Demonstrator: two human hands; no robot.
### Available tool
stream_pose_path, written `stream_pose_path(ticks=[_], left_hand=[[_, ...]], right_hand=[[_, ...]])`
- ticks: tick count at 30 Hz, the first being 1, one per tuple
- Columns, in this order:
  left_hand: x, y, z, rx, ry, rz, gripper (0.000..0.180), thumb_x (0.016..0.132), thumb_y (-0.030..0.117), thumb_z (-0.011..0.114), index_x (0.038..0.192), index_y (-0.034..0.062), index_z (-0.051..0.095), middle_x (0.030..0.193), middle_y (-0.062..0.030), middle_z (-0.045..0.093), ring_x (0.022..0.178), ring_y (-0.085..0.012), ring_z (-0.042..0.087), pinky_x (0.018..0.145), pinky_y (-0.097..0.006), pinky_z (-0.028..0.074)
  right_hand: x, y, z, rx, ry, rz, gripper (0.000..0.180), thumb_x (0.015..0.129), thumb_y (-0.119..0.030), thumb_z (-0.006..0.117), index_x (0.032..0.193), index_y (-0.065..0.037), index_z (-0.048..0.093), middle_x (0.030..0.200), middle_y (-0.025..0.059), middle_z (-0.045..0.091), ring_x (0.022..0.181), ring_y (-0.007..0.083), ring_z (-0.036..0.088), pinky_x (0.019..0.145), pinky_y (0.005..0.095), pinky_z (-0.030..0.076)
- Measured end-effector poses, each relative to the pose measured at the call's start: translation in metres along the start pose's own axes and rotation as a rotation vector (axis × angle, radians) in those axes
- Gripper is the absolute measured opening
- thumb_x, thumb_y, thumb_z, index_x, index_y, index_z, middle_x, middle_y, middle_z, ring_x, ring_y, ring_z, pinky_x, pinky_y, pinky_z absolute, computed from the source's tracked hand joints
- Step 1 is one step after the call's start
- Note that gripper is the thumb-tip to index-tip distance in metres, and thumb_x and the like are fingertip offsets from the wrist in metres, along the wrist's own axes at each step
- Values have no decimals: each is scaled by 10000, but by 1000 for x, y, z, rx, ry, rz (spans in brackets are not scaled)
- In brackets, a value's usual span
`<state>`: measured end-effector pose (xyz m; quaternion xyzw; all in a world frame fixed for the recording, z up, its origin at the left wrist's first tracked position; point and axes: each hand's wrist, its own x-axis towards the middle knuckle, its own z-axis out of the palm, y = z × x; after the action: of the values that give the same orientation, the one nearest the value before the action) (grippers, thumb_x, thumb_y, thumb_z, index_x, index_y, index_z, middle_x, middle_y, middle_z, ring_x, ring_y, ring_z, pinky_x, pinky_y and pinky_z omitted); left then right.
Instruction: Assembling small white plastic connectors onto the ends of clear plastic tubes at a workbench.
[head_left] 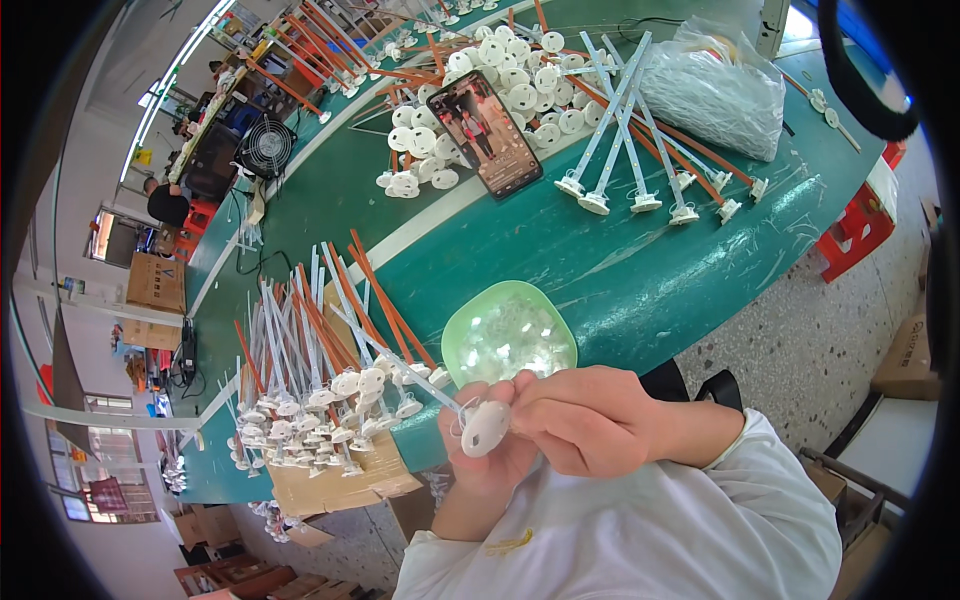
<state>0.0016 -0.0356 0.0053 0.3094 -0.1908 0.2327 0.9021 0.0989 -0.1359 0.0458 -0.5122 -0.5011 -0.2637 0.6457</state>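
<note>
My left hand (492,476) holds a pale strip with a white round disc (486,430) at its end, close in front of my body. The strip slants up and left from the disc. My right hand (592,418) is closed in a pinch at the disc's right side; whatever sits between its fingertips is too small to make out. Just beyond my hands stands a light green bowl (457,325) holding many small, shiny clear pieces. To the left, a dense bundle of grey and orange strips with white disc ends (320,398) lies partly over a cardboard sheet (375,482).
Across the green table (640,290) lie more disc-ended strips (520,85), a lit phone (485,135) and a clear plastic bag (710,95). A black fan (268,148) stands at the far left. A red stool (858,232) is beyond the right edge.
</note>
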Motion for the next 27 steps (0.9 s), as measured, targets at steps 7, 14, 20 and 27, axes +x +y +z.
stream_pose_path(ticks=[7, 14, 20, 27], left_hand=[[3, -3, 2, -30, 18, -20, 668, 893, 357, 712, 1400, 15, 444, 1391, -167, 547, 1363, -330, 447, 1132, -463, 393], [4, -7, 5, -27, 7, -28, 664, 907, 343, 698, 1419, 24, 419, 1405, -164, 534, 1380, -327, 425, 1134, -453, 392], [1, -6, 6, -36, 46, -52, 661, 901, 353, 703, 1415, 39, 431, 1397, -164, 541, 1377, -336, 427, 1114, -443, 421], [2, -7, 11, -3, 73, -46, 667, 875, 349, 732, 1382, 5, 469, 1372, -172, 560, 1351, -336, 461, 1098, -437, 440]], right_hand=[[-2, 4, -5, -4, -14, -28, 206, 720, 73, 694, 916, 26, 650, 865, 124, 695, 715, 219, 694, 576, 278, 563], [-4, 4, -8, -10, 38, -12, 228, 724, 79, 701, 939, 30, 645, 867, 126, 697, 722, 217, 696, 588, 277, 568], [-4, 5, -17, 81, -36, 95, 195, 743, 95, 691, 927, 43, 655, 858, 139, 693, 726, 220, 696, 633, 282, 586], [-6, 5, -17, 66, -47, 80, 181, 739, 85, 686, 912, 36, 664, 850, 134, 692, 709, 219, 690, 614, 282, 581]])
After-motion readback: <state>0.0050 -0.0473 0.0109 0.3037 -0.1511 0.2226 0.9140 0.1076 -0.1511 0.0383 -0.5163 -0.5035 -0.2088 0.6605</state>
